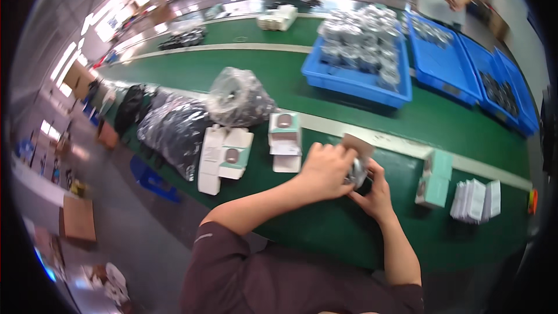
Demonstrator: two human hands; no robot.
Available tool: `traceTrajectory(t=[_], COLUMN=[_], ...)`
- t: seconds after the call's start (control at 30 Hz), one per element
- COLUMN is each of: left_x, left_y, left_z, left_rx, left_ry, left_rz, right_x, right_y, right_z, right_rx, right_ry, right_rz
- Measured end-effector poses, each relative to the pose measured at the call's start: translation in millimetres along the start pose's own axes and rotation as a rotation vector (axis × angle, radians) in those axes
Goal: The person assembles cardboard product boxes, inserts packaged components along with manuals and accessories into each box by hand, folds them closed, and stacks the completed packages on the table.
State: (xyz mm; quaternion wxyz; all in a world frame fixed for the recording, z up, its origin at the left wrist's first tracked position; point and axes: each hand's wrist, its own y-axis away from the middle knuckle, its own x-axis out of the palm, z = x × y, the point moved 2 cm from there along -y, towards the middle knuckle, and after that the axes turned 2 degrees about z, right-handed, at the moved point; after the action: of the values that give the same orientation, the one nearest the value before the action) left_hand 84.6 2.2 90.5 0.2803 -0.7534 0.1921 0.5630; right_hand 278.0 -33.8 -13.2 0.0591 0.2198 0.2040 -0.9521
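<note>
small wrapped part held over green bench

green bench [325, 227] runs across the frame, pale strip along its middle, factory floor at left. at centre, both hands meet over one small part [357, 173]: shiny, seemingly film-wrapped, with a dark body below and a brown card piece [356, 143] just behind it. left hand [325, 170] is curled over the part from the left, fingers closed on it; right hand [375, 193] cups it from below and the right. exact finger contact is hidden.

handling, as a judgement: light, rigid core, slick film skin, so likely to slide under a loose pinch. best held by the sides of the body, supported underneath, not by the wrap.

around: open white boxes [224, 154] left of the hands, teal box [435, 179] and white leaflets [475, 199] to the right, bagged stock [238, 97] upper left, blue bins [357, 78] of wrapped parts at top.
</note>
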Motion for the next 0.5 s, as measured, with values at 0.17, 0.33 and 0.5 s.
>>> traceTrajectory(t=[0.17, 0.33, 0.5], left_x=[0, -3, 4], left_y=[-9, -18, -13], left_z=[-1, 1, 6], left_rx=[0.037, 0.058, -0.018], left_ry=[-0.063, -0.090, 0.027], left_rz=[0.170, 0.286, 0.315], right_x=[2, -2, 2], right_y=[0, -1, -3], right_z=[2, 9, 6], right_rx=[-0.011, 0.031, -0.004], right_ry=[0.014, 0.063, 0.038], right_rz=[0.011, 0.010, 0.014])
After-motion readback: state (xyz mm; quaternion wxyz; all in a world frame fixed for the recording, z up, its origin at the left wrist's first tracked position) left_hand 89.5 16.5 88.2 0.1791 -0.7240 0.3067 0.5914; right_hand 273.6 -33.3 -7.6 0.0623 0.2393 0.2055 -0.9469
